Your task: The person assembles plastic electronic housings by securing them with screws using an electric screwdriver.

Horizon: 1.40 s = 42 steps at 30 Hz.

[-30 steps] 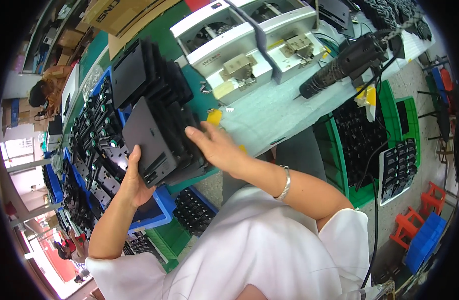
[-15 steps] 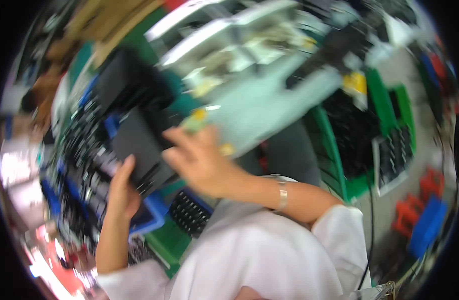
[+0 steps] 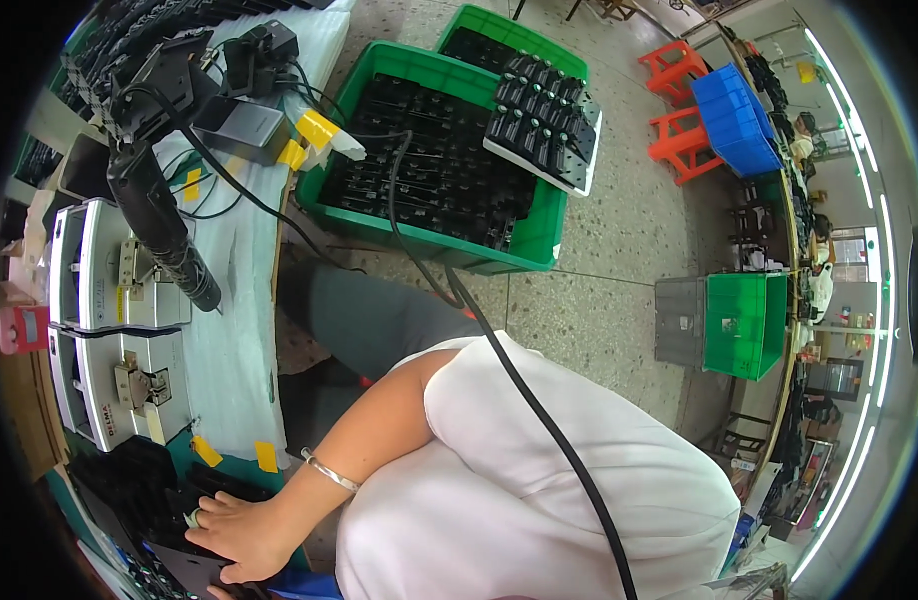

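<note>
At the lower left, my right hand (image 3: pixel 241 540) lies over dark flat panels, its fingers spread and touching them. A silver bracelet (image 3: pixel 329 470) circles that wrist. One smooth black panel (image 3: pixel 184 568) sits right under the fingers and thumb. More black parts (image 3: pixel 129 485) are stacked beyond the hand. Of my left hand (image 3: pixel 219 593) only a sliver of skin shows at the bottom edge; its fingers and anything in them are hidden.
Two white fixtures (image 3: pixel 129 265) with metal clamps stand on the bench beside a black electric screwdriver (image 3: pixel 159 220). A black cable (image 3: pixel 539 410) hangs across my front. Green crate (image 3: pixel 429 250) holds black parts, with a white tray (image 3: pixel 579 185) on its edge. Orange stools (image 3: pixel 679 135) stand farther off.
The view has swung to the right, and blur has cleared. The panel that my left hand was holding up is no longer seen there. My right hand now rests on panels at the lower left.
</note>
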Motion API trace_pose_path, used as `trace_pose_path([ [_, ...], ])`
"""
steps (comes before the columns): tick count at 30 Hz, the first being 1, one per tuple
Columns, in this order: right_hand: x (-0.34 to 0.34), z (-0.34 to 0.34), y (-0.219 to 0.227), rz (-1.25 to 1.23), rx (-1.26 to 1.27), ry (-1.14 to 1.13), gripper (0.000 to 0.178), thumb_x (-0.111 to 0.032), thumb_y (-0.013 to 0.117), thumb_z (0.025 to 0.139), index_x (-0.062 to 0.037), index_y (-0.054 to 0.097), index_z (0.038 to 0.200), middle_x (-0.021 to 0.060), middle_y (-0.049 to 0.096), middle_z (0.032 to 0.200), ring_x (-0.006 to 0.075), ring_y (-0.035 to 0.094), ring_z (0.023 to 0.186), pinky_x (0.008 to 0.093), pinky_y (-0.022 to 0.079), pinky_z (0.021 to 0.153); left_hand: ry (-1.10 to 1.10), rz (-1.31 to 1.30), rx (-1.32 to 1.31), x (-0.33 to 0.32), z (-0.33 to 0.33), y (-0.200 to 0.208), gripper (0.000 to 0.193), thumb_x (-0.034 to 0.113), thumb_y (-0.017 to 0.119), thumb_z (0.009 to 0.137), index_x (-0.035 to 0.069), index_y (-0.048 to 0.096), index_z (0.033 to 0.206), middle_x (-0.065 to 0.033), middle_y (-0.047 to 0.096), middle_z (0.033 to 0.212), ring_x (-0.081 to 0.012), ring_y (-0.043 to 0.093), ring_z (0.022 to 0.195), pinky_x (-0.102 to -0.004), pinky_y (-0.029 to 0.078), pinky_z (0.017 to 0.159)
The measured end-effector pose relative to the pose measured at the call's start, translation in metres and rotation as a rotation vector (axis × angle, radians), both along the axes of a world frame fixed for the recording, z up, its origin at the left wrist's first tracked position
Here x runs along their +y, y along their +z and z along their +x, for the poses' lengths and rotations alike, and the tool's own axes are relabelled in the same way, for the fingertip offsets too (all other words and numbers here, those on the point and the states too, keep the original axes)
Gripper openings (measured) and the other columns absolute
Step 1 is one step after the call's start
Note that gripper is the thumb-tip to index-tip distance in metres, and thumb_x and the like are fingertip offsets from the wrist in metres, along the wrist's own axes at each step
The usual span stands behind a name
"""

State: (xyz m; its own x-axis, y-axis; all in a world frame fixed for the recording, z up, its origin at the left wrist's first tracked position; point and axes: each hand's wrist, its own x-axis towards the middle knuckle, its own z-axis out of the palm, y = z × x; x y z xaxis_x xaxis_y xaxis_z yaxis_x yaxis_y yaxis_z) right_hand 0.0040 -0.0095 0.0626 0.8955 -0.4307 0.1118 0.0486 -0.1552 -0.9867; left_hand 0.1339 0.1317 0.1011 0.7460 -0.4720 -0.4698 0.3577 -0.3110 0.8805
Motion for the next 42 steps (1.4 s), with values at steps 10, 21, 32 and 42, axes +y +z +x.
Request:
trace_pose_path([
  [10,0.007,0.0,0.003,-0.067,-0.212,-0.11,0.058,-0.026,0.067,0.079,0.0084,0.045,0.119,0.0262,0.044,0.117,0.0365,0.037,0.115,0.0445,0.035,0.095,-0.048,-0.132,-0.301,-0.002,-0.039,0.015,0.053,0.035,0.059,0.094,0.002,0.047,0.134,-0.0167,0.052,0.132,-0.0293,0.051,0.12,-0.0427,0.04,0.102],
  [21,-0.002,-0.041,0.017,0.314,-0.388,-0.037,0.063,-0.022,0.069,0.076,0.0013,0.044,0.129,0.022,0.054,0.114,0.0351,0.052,0.102,0.0415,0.043,0.093,0.142,-0.162,-0.49,-0.003,-0.072,0.034,0.057,0.025,0.063,0.091,0.002,0.039,0.137,-0.0207,0.051,0.127,-0.0321,0.058,0.11,-0.0436,0.05,0.093],
  [32,-0.026,-0.111,0.038,-0.317,-0.506,-0.152,0.057,-0.015,0.078,0.077,-0.0013,0.051,0.124,0.0121,0.062,0.107,0.0326,0.059,0.094,0.0419,0.041,0.081,-0.232,-0.64,-0.233,-0.012,-0.11,0.012,0.078,0.01,0.069,0.088,0.008,0.023,0.15,-0.0086,0.046,0.141,-0.0219,0.046,0.129,-0.0402,0.036,0.109],
  [42,-0.057,-0.097,0.008,1.007,-0.377,-0.142,0.051,-0.013,0.071,0.088,-0.0031,0.045,0.131,0.0098,0.057,0.122,0.02,0.057,0.11,0.0329,0.047,0.095,-0.161,0.216,-1.099,-0.007,-0.056,0.035,0.052,0.02,0.06,0.093,0.002,0.044,0.139,-0.0155,0.057,0.126,-0.023,0.056,0.108,-0.0356,0.045,0.093],
])
